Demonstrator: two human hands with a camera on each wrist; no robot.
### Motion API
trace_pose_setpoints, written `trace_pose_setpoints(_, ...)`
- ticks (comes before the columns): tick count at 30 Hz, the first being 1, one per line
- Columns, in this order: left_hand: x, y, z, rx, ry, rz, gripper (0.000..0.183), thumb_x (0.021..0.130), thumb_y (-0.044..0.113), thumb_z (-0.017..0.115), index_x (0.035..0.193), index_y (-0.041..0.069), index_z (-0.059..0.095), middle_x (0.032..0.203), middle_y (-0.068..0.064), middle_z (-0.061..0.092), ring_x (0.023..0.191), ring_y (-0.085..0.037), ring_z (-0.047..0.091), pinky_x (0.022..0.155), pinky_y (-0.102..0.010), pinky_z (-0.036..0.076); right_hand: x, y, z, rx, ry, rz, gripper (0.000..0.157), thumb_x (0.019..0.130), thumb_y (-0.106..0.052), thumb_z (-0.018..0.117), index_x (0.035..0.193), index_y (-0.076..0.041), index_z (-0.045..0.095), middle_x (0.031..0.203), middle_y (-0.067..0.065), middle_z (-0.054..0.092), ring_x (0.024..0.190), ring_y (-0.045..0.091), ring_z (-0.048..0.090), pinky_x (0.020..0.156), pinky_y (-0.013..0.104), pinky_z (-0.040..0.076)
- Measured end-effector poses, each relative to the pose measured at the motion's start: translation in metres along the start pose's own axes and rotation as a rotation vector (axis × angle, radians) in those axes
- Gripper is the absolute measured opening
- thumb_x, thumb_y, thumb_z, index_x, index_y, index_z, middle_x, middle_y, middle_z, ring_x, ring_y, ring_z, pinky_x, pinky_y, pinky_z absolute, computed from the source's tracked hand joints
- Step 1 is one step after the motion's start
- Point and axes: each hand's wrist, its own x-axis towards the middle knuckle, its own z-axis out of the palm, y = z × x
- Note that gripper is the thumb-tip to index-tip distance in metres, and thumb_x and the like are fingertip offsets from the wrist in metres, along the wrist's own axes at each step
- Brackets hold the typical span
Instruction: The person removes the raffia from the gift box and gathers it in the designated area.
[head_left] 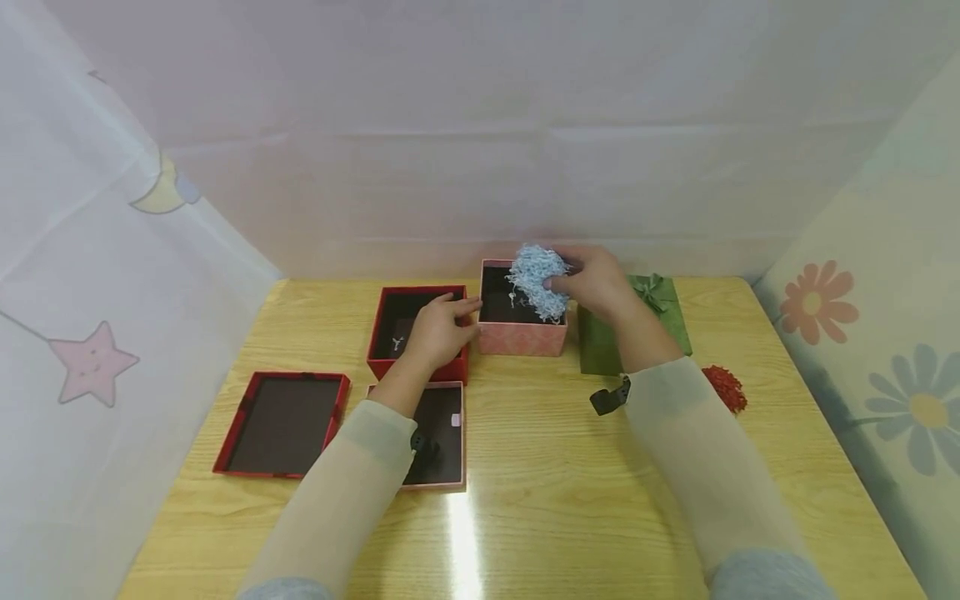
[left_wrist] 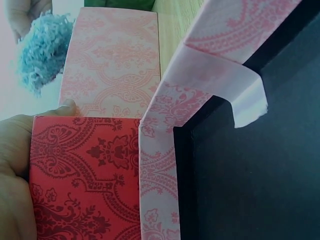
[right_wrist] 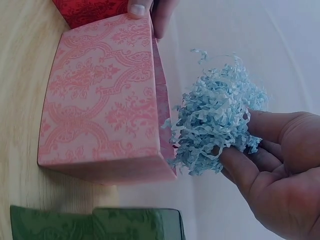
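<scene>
My right hand point(head_left: 596, 283) pinches a fluffy clump of light-blue shredded paper point(right_wrist: 215, 117) between thumb and fingers. The clump overlaps the right part of a pink patterned box point(head_left: 521, 338), whose dark inside faces up. At that box's left edge is my left hand point(head_left: 441, 329), fingers mostly straight. Its thumb point(right_wrist: 136, 9) rests on the front wall near the rim. Beneath the left hand stands an uncovered red patterned box point(left_wrist: 85, 175) with a dark interior. The left hand hides part of that box.
A pink-edged lid point(head_left: 438, 437) lies inside-up before the red box, with a red lid point(head_left: 285, 425) to its left. Right of the pink box sits a green box point(head_left: 600, 350) with a bow. Red shredded paper point(head_left: 726, 387) lies beyond the right forearm. A cloth wall point(head_left: 450, 183) rises behind.
</scene>
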Motion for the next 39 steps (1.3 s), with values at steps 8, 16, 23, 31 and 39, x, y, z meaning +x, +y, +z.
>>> trace_pose_setpoints(8, 0.000, -0.001, 0.001, -0.011, 0.001, -0.008, 0.048, 0.095, 0.029, 0.077, 0.142, 0.021, 0.067, 0.146, 0.005, 0.062, 0.152, -0.030, 0.035, 0.121, -0.061, 0.028, -0.020, 0.005, -0.008, -0.010, 0.010, -0.011, 0.065, 0.093, -0.022, 0.080, 0.153, -0.024, 0.055, 0.155, 0.004, 0.052, 0.137, 0.032, 0.052, 0.104, 0.050, 0.051)
trace_pose_setpoints(16, 0.000, 0.001, 0.000, 0.001, -0.006, -0.010, 0.049, 0.095, 0.030, 0.077, 0.142, 0.023, 0.067, 0.146, 0.006, 0.061, 0.152, -0.030, 0.035, 0.120, -0.062, 0.028, -0.042, 0.010, -0.014, 0.006, 0.036, -0.040, 0.064, 0.092, -0.024, 0.081, 0.151, -0.016, 0.056, 0.151, 0.008, 0.056, 0.136, 0.032, 0.054, 0.106, 0.049, 0.050)
trace_pose_setpoints(23, -0.001, 0.002, -0.001, 0.006, -0.006, -0.009, 0.049, 0.096, 0.031, 0.076, 0.143, 0.024, 0.066, 0.147, 0.006, 0.060, 0.152, -0.030, 0.034, 0.120, -0.062, 0.027, -0.062, 0.014, -0.017, 0.021, 0.024, -0.053, 0.064, 0.093, -0.024, 0.080, 0.152, -0.015, 0.056, 0.154, 0.010, 0.053, 0.138, 0.036, 0.053, 0.107, 0.052, 0.049)
trace_pose_setpoints(31, -0.001, 0.004, -0.001, -0.001, -0.009, -0.007, 0.049, 0.096, 0.031, 0.077, 0.143, 0.023, 0.066, 0.147, 0.006, 0.061, 0.152, -0.030, 0.035, 0.121, -0.061, 0.027, -0.085, 0.026, -0.020, 0.010, 0.017, -0.005, 0.066, 0.094, -0.030, 0.080, 0.153, -0.021, 0.054, 0.155, 0.008, 0.052, 0.139, 0.034, 0.053, 0.106, 0.053, 0.050)
trace_pose_setpoints(39, -0.001, 0.007, -0.001, -0.009, -0.016, -0.004, 0.049, 0.096, 0.032, 0.077, 0.143, 0.025, 0.066, 0.147, 0.005, 0.061, 0.152, -0.029, 0.034, 0.121, -0.060, 0.028, -0.111, 0.049, -0.021, 0.024, 0.031, 0.012, 0.061, 0.093, -0.029, 0.080, 0.150, -0.027, 0.058, 0.153, 0.010, 0.054, 0.138, 0.035, 0.053, 0.105, 0.055, 0.050)
